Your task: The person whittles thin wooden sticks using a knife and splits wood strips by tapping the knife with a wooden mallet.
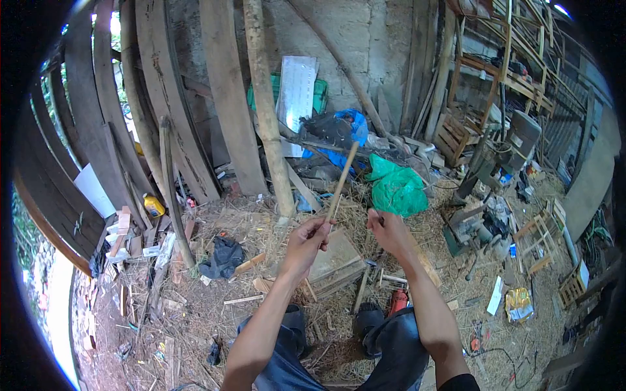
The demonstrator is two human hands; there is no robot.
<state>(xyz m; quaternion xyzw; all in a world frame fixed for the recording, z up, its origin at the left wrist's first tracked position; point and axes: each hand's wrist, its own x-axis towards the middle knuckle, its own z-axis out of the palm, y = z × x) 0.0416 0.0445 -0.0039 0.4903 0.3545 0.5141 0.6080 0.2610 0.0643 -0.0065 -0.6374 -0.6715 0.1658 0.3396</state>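
A thin wooden stick point(344, 177) points up and slightly right, its lower end in my left hand point(308, 244), whose fingers are closed round it. My right hand point(389, 231) is to the right of the stick, apart from it, with the fingers curled together; whatever they may hold is too small to make out. Below and between the hands lies a stack of flat wooden boards point(336, 264) on the littered ground. Just behind my right hand is a green plastic bag point(396, 187).
A red object point(398, 302) lies by my right leg. A black plastic bag point(223, 257) and a yellow bottle point(154, 206) are at the left. Upright planks point(233, 91) lean along the back. Machinery point(473, 225) stands at the right, near a wooden frame point(536, 242).
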